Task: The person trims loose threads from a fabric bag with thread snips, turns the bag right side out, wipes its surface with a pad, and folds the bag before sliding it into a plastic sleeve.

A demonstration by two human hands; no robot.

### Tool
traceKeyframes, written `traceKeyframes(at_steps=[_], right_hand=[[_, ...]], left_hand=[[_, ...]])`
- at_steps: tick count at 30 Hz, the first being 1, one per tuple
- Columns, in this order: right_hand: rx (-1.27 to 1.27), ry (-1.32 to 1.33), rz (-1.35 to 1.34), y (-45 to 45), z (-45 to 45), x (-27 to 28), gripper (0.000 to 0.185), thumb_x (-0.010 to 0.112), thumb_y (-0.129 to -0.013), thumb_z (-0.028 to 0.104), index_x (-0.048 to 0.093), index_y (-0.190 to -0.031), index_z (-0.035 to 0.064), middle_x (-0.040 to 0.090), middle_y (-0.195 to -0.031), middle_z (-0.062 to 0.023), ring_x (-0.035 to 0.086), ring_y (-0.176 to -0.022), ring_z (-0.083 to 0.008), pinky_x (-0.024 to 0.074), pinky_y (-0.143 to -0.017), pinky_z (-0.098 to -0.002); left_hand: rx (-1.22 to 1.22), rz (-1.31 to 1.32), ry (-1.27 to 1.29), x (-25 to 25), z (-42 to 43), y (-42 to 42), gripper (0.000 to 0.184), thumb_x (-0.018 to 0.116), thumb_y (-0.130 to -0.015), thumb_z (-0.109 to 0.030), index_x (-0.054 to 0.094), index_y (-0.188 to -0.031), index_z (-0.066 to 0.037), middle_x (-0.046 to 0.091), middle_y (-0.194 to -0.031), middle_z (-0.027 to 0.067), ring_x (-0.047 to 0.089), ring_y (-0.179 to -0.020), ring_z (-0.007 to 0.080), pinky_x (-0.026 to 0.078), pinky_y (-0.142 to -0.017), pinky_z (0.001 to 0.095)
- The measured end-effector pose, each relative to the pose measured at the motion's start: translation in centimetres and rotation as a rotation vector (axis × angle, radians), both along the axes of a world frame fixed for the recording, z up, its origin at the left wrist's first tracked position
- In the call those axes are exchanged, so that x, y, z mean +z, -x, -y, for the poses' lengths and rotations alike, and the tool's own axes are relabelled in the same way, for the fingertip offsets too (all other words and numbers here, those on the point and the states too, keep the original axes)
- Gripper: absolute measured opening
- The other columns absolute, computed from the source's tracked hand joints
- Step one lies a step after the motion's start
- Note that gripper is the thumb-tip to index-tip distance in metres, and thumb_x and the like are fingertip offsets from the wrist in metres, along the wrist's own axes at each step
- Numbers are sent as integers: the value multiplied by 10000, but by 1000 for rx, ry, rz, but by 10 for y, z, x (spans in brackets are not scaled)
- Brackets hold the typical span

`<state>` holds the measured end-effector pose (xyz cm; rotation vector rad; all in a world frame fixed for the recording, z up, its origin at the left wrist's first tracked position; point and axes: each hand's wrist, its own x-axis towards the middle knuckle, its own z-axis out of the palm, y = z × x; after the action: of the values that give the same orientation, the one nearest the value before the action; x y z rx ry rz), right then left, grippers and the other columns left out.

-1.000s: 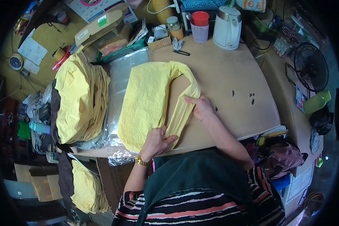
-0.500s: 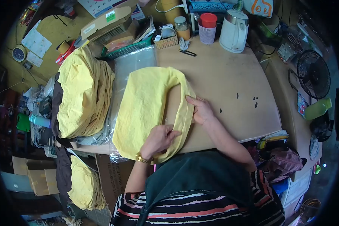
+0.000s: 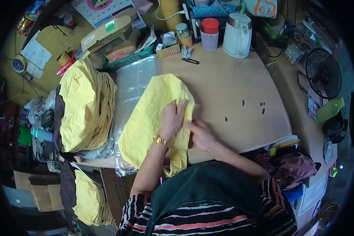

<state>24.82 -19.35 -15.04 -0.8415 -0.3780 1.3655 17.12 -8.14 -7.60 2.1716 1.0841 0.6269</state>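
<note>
Brown tabletop (image 3: pixel 224 86), yellow fabric (image 3: pixel 153 114), white kettle (image 3: pixel 237 36)

We wear a dark green fabric apron (image 3: pixel 206 188), a black shirt with white and coral stripes (image 3: pixel 208 222) and a gold-coloured metal wristband (image 3: pixel 161 140).

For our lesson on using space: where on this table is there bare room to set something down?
The widest bare patch of the table lies right of the yellow cloth, below the kettle, broken only by small dark marks. The left side is crowded: cloth pile, plastic sheets.
</note>
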Motion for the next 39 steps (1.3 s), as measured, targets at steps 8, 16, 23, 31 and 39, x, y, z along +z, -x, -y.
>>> traceKeyframes(at_steps=[8, 16, 23, 31, 39], right_hand=[[-325, 230, 286, -37, -31, 4, 231, 618, -951, 280, 583, -931, 52, 554, -862, 17, 469, -814, -75, 415, -767, -257], [-501, 155, 61, -33, -42, -20, 173, 612, -939, 210, 621, -882, 47, 587, -833, -2, 507, -748, -105, 434, -682, -297], [-182, 236, -470, -30, -31, 17, 189, 611, -934, 176, 614, -1060, 36, 658, -1003, -70, 617, -958, -197, 493, -896, -360], [34, 220, -293, -65, -49, 7, 247, 552, -965, 273, 614, -1032, 43, 655, -900, -58, 628, -809, -152, 523, -726, -335], [-199, 323, 122, -89, -99, -66, 360, 496, -986, 376, 616, -977, 36, 667, -822, -73, 643, -692, -160, 528, -588, -324]], left_hand=[[15, -39, 208, -4, 11, 0, 530, 400, -1008, -388, 604, -806, 58, 585, -721, 307, 592, -713, 469, 448, -666, 522], [-8, -25, -155, -1, 12, -7, 327, 489, -973, -238, 571, -771, 6, 584, -654, 257, 580, -623, 452, 446, -573, 504], [-49, -225, -259, 12, 12, -4, 336, 535, -959, -292, 560, -770, -15, 576, -624, 251, 585, -625, 450, 456, -561, 500], [-92, -246, 160, 15, -3, 9, 560, 809, -706, -429, 625, -799, 92, 624, -631, 234, 662, -612, 329, 504, -579, 413], [-237, -28, 435, 42, 15, 13, 337, 820, -703, -186, 664, -851, 74, 677, -712, 125, 636, -627, 160, 507, -590, 330]])
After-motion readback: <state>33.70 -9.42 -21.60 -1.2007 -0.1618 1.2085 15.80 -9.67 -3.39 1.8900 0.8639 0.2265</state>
